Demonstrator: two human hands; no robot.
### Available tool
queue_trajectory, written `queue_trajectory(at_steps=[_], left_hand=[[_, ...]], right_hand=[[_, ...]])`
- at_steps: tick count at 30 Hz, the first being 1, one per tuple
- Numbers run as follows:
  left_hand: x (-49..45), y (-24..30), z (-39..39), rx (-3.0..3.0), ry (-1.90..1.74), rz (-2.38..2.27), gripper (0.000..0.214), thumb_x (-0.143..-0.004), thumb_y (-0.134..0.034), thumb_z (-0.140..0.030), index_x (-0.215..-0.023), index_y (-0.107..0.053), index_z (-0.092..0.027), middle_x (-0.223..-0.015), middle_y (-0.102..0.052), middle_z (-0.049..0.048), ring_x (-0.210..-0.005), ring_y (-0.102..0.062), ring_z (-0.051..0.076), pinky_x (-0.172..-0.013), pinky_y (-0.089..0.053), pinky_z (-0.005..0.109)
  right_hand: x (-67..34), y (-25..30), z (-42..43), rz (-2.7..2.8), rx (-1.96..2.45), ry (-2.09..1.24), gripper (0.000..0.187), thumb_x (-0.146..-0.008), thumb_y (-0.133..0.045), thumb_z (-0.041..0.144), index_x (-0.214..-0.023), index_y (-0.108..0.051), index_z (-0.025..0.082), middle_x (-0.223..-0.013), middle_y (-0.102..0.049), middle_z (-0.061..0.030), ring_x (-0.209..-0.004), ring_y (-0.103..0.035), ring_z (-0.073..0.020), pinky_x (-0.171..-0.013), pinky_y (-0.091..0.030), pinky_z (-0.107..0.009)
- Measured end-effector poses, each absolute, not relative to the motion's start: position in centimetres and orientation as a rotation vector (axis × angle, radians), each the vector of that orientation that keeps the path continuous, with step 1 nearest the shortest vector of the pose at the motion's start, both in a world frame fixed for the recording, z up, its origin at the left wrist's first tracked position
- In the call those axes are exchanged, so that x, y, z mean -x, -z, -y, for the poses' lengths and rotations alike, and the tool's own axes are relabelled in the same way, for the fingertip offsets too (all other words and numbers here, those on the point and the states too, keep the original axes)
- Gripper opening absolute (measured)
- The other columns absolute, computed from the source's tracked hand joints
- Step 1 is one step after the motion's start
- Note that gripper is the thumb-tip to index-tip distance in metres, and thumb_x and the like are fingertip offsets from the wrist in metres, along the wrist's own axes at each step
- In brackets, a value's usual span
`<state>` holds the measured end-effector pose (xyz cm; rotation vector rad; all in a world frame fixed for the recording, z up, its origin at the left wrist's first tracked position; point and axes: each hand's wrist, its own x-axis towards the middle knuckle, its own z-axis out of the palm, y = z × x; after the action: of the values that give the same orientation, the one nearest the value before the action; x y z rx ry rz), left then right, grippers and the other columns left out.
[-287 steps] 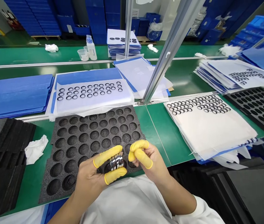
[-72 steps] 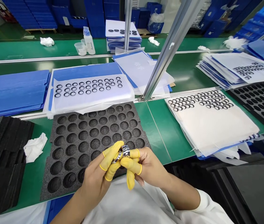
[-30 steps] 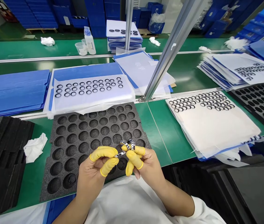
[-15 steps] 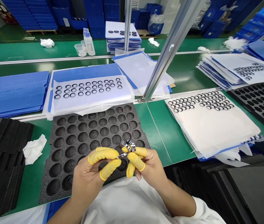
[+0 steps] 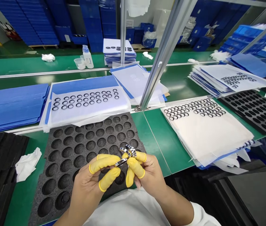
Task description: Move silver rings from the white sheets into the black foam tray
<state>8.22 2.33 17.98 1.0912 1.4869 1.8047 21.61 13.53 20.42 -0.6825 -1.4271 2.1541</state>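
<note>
Slantwise, metal rings (image 5: 126, 153) between hands (image 5: 88, 185) (image 5: 151, 175)

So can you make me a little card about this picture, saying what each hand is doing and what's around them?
Left hand: wearing yellow finger cots, pinching shiny metal rings
Right hand: also in finger cots, pinching the same bunch of rings
Under the hands: black foam tray with round holes
Ahead: white sheet with rows of dark rings
To the right: another white sheet with dark rings
To the left: crumpled white cloth
Surface: green workbench
</note>
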Motion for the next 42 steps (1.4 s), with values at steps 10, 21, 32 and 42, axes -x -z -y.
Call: queue_trajectory(at_steps=[10,21,32,42], left_hand=[[-7.2,-19.4,-3.8,-1.359,-1.866,-1.499,0.029,-0.087,-0.078,-0.015,-0.111,-0.079,-0.032,-0.092,-0.080,-0.0017,-0.080,-0.074,0.013,-0.074,-0.062,0.019],[-6.0,-20.9,-5.2,-1.419,-1.957,-1.494,0.028,-0.092,-0.074,-0.018,-0.115,-0.078,-0.034,-0.094,-0.080,-0.0035,-0.083,-0.075,0.010,-0.078,-0.061,0.016],[-5.6,-21.0,-5.9,-1.238,-1.971,-1.536,0.017,-0.089,-0.078,-0.027,-0.105,-0.083,-0.030,-0.092,-0.081,0.0022,-0.080,-0.077,0.016,-0.072,-0.063,0.022],[-5.4,-19.9,-5.4,-1.278,-1.884,-1.486,0.030,-0.097,-0.067,-0.025,-0.125,-0.076,-0.033,-0.109,-0.079,0.0059,-0.092,-0.075,0.018,-0.078,-0.062,0.024]], right_hand=[[-20.0,-20.4,-14.5,1.309,0.658,-2.303,0.049,-0.082,-0.075,0.064,-0.081,-0.074,0.014,-0.045,-0.056,0.0064,-0.029,-0.032,-0.0013,-0.028,-0.021,-0.014],[-19.3,-21.2,-14.6,1.313,0.578,-2.332,0.041,-0.079,-0.082,0.054,-0.077,-0.073,0.014,-0.044,-0.058,0.0058,-0.027,-0.034,-0.0012,-0.029,-0.023,-0.013],[-19.1,-21.8,-13.8,1.569,0.542,-2.065,0.040,-0.087,-0.074,0.057,-0.086,-0.081,0.018,-0.051,-0.067,-0.0010,-0.033,-0.040,-0.0050,-0.032,-0.030,-0.015],[-18.6,-21.6,-13.6,1.663,0.498,-1.933,0.037,-0.090,-0.071,0.054,-0.081,-0.082,0.020,-0.052,-0.067,-0.0014,-0.035,-0.043,-0.0066,-0.035,-0.034,-0.018]])
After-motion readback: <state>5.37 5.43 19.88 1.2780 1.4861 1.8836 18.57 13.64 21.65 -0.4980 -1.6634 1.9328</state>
